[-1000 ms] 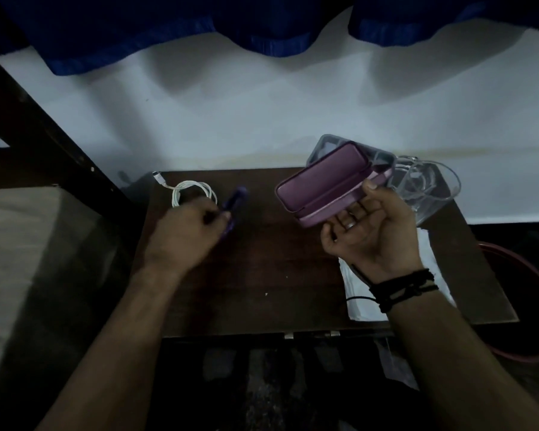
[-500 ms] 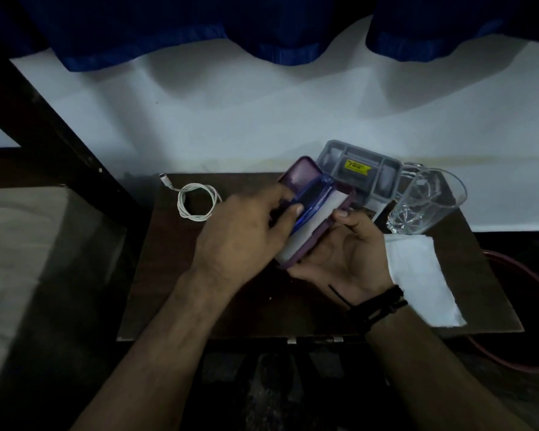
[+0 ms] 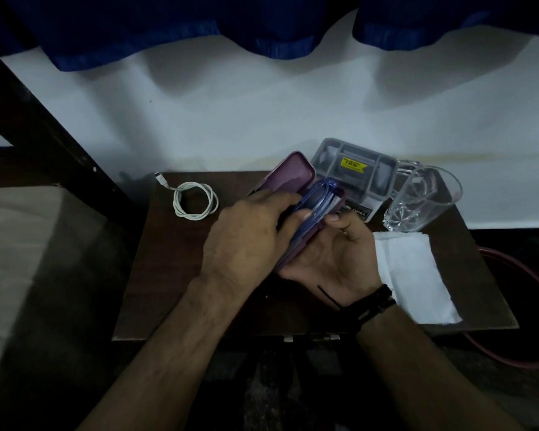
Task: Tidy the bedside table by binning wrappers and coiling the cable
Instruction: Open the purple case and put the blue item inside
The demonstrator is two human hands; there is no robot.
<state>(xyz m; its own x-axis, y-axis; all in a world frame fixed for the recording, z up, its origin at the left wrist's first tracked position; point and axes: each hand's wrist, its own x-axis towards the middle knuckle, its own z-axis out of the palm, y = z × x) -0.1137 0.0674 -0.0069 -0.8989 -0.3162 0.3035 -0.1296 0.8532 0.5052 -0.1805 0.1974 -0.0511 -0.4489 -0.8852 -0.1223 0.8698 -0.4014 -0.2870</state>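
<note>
A white cable [image 3: 194,200] lies coiled at the back left of the dark wooden bedside table [image 3: 168,275], its plug end pointing to the wall. Over the table's middle my right hand [image 3: 330,259] cradles an open purple case [image 3: 288,177] from below, lid tilted up toward the wall. My left hand [image 3: 246,241] presses blue-framed glasses [image 3: 319,197] down into the case, fingers on the frame. No wrapper can be made out in this dim view.
A grey compartment tray [image 3: 352,171] with a yellow label and a clear glass [image 3: 423,197] stand at the back right. A white folded tissue [image 3: 414,275] lies on the right side. A red-rimmed bin [image 3: 535,306] sits on the floor right; a bed lies left.
My left hand picked up the blue glasses from beside the cable and carried them right into the open case. My right hand lowered the case toward the table's middle.
</note>
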